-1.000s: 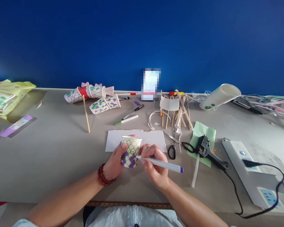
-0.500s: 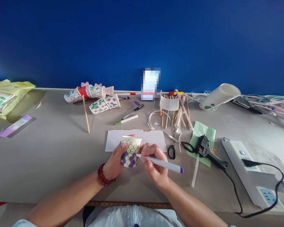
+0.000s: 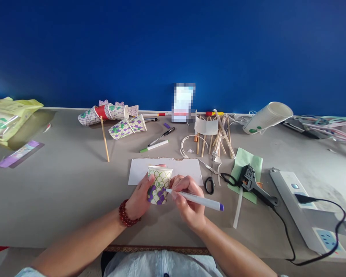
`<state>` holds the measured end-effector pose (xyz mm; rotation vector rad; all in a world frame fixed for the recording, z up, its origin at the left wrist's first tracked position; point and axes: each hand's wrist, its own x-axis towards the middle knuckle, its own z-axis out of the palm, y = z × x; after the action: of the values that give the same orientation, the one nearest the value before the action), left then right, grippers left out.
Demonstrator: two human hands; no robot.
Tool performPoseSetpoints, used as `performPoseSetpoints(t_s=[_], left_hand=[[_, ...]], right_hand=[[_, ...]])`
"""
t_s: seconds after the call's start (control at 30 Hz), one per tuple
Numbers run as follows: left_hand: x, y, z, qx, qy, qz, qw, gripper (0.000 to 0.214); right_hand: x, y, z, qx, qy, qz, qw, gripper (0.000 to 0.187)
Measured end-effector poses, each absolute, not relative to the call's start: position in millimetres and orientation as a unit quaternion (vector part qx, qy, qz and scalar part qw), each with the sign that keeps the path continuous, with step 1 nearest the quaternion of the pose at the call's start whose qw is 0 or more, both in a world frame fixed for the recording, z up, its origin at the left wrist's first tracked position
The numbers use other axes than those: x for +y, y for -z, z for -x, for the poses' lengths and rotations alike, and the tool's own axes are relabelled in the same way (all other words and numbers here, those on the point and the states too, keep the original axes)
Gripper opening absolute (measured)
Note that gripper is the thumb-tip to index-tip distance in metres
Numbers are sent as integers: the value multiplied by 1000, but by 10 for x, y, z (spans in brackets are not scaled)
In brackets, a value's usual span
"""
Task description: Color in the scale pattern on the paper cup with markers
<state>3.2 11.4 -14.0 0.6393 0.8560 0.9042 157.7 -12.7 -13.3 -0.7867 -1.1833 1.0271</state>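
Note:
A paper cup (image 3: 160,181) with green scale outlines, some lower scales filled purple, is gripped upright by my left hand (image 3: 140,196) from its left side. My right hand (image 3: 190,200) pinches a white marker with a purple end (image 3: 203,201), and the marker's tip meets the cup's right side. Behind the cup lies a white sheet of card (image 3: 187,169). The fingers of my left hand behind the cup are mostly hidden.
Scissors (image 3: 210,185), a glue gun (image 3: 249,182) on green paper and a power strip (image 3: 294,207) with a cord lie to the right. Decorated cups (image 3: 128,127), a green marker (image 3: 154,146), wooden sticks (image 3: 219,134) and stacked cups (image 3: 268,117) stand farther back.
Purple colouring on the cup's right side looks slightly fuller near the marker tip. Both hands stay in nearly the same place.

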Motion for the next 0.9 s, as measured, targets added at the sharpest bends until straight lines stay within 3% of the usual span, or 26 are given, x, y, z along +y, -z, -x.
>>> performPoseSetpoints(t_s=[0.47,0.7,0.9], left_hand=[[126,78,-28,398,-424,-311,752,53],[122,98,-41,396,-422,-296,760,62],[118,85,-26,401,-413,-316,754,57]], right_hand=[[-115,121,-1570,-505,-447,364,643,21],[-119,124,-1564,-503,-451,350,650,17],[-112,131,-1566,-500,-448,354,651,18]])
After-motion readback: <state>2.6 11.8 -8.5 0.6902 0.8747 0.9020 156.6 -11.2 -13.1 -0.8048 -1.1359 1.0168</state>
